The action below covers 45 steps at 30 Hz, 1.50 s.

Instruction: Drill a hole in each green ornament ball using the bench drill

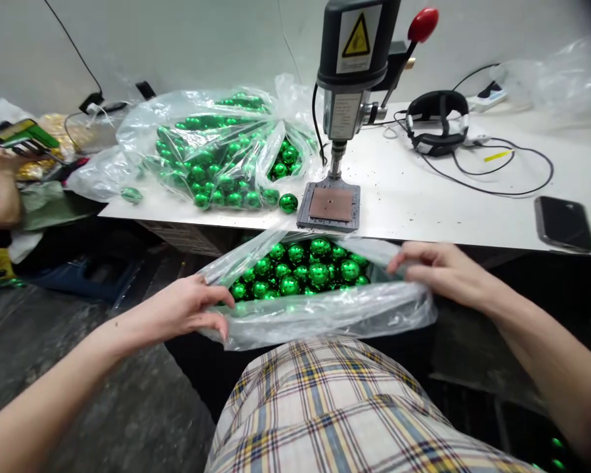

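Between my hands, below the table edge, a clear plastic bag [325, 318] gapes wide and shows many shiny green ball ornaments [300, 272] inside. My left hand [197, 305] grips the bag's rim on the left, thumb and fingers curled about the plastic. On the opposite side my right hand [431, 266] pinches the rim near its right corner. Just beyond the bag, on the table, stands a small drill press [337, 118] with a brown plate [331, 203] on its base. One loose green ball [288, 203] lies beside that base.
A large clear bag [201, 151] of green balls sits on the white table [438, 213]. To the right lie a black headset [437, 121], cables and a phone [564, 223]. At far left, another person's arm [4, 200] is near a green-and-black device [27, 138].
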{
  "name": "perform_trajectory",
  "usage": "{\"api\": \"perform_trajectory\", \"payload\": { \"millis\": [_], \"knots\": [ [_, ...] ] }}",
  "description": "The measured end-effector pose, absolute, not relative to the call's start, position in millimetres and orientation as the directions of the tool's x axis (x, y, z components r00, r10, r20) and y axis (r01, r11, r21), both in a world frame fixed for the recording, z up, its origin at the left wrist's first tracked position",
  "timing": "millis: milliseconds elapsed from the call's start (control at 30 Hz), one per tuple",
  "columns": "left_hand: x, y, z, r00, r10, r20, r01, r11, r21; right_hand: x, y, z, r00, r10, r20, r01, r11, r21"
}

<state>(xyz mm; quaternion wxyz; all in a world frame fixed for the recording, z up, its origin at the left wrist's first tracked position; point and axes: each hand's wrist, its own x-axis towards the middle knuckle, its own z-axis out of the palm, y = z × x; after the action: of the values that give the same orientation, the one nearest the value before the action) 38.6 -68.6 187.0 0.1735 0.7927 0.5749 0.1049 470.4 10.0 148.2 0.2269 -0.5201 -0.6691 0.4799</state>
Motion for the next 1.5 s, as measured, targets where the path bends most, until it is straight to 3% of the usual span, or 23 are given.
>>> {"api": "perform_trajectory", "payload": {
  "millis": [100,167,200,267,300,400,467,567,700,833,1033,1133,1233,1300,1367,1500],
  "knots": [
    [34.9,-73.2,192.3,0.506,0.855,-0.112,0.826,-0.442,0.350,473.5,-3.4,149.4,-0.507,0.840,-0.195,0.780,0.351,-0.518],
    [34.1,-71.8,196.9,0.475,0.879,0.051,0.825,-0.464,0.324,469.1,-9.1,154.4,-0.489,0.869,-0.075,0.830,0.437,-0.346],
    [34.6,-70.9,198.5,0.441,0.887,0.137,0.825,-0.460,0.327,465.1,-11.3,157.3,-0.493,0.870,0.022,0.819,0.472,-0.326],
    [37.3,-69.6,199.7,0.373,0.892,0.255,0.818,-0.446,0.363,454.1,-15.5,161.4,-0.575,0.807,0.134,0.720,0.577,-0.387],
    [39.2,-69.3,199.4,0.344,0.896,0.283,0.813,-0.434,0.387,447.8,-17.7,162.1,-0.658,0.746,0.101,0.642,0.626,-0.444],
    [44.8,-68.9,195.6,0.323,0.905,0.276,0.789,-0.418,0.449,429.9,-22.5,159.3,-0.868,0.433,-0.243,0.481,0.609,-0.631],
    [47.3,-67.8,192.3,0.346,0.904,0.250,0.771,-0.426,0.473,420.2,-18.8,156.3,-0.882,0.316,-0.350,0.471,0.544,-0.695],
    [49.0,-63.8,188.0,0.382,0.902,0.203,0.741,-0.430,0.516,404.2,5.9,155.0,-0.859,0.474,-0.195,0.450,0.515,-0.730],
    [50.3,-51.3,182.3,0.446,0.893,0.066,0.723,-0.402,0.562,359.4,64.4,156.3,-0.721,0.689,0.071,0.540,0.623,-0.566],
    [53.7,-29.7,177.1,0.450,0.890,-0.065,0.788,-0.362,0.497,286.8,118.4,146.9,-0.592,0.800,0.096,0.677,0.558,-0.480],
    [64.4,-7.5,177.3,0.453,0.865,-0.214,0.833,-0.326,0.447,214.8,163.0,114.2,-0.451,0.893,0.000,0.813,0.411,-0.413],
    [69.9,0.9,178.8,0.389,0.908,-0.156,0.802,-0.250,0.543,213.8,169.9,110.7,-0.474,0.880,0.010,0.776,0.423,-0.468],
    [77.0,18.1,175.4,0.131,0.990,-0.048,0.690,-0.057,0.721,225.7,163.9,119.8,-0.498,0.860,0.114,0.662,0.462,-0.590],
    [83.7,33.8,169.4,-0.019,0.998,-0.064,0.596,0.063,0.800,238.7,153.0,126.4,-0.496,0.851,0.176,0.565,0.469,-0.678],
    [90.6,48.7,162.1,-0.083,0.996,-0.040,0.651,0.085,0.754,257.9,138.7,128.8,-0.492,0.850,0.186,0.484,0.445,-0.753],
    [90.8,61.2,155.7,-0.042,0.988,0.148,0.915,-0.022,0.402,316.6,103.4,119.5,-0.523,0.847,0.091,0.359,0.316,-0.878]
  ]
}}
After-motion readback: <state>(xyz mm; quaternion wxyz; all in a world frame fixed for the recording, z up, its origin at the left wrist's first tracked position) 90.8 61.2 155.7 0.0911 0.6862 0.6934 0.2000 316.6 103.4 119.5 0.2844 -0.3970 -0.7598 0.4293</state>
